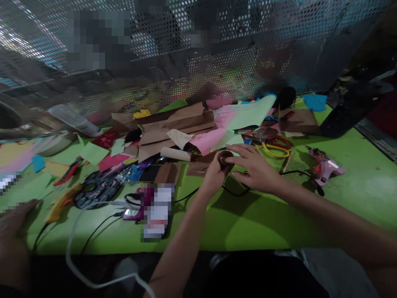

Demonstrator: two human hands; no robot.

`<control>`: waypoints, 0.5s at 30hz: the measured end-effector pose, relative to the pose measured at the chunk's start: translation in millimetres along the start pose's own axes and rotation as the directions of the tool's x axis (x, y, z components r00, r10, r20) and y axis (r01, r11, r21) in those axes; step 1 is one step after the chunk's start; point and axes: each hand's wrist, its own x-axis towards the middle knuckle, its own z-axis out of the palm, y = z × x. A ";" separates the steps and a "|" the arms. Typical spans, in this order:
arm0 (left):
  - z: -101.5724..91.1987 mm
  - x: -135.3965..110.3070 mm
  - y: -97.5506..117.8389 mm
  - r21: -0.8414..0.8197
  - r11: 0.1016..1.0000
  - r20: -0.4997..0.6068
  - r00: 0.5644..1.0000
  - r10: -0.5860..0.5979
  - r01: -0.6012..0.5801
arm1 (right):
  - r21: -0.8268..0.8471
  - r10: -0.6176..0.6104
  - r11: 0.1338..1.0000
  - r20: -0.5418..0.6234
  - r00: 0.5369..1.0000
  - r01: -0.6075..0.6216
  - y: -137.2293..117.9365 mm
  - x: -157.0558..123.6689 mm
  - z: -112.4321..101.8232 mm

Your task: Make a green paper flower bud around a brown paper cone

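My left hand [214, 176] is closed around a small brown roll [225, 156] that looks like paper, with its open end facing up. Reaching in from the right, my right hand [256, 169] has its fingers stretched and apart, and its fingertips are at the roll's rim. Part of the roll is hidden behind my fingers. Beneath it lies a flat brown paper piece [198, 168]. A beige cardboard tube [175, 154] rests just left of my hands.
Yellow-handled scissors [276, 151] and a pink glue gun [327, 167] with a black cord lie right. Brown and coloured paper [186, 118] piles along a perforated metal screen [201, 70]. Left are a yellow glue gun [62, 203], cables and another person's hand [18, 217].
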 end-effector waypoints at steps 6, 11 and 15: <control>1.6 1.6 6.8 -0.012 0.999 -0.045 0.998 -0.032 0.031 | 0.000 0.014 1.000 -0.046 0.999 -0.014 5.5 1.0 -4.4; 1.1 1.3 2.1 0.021 1.000 -0.025 1.000 -0.019 0.020 | -0.007 0.010 1.000 -0.050 0.999 -0.010 9.0 0.8 -0.2; -0.4 0.8 3.4 -0.027 0.998 -0.033 0.998 -0.056 0.055 | 0.016 -0.021 1.000 -0.082 0.996 0.023 8.1 2.2 -5.4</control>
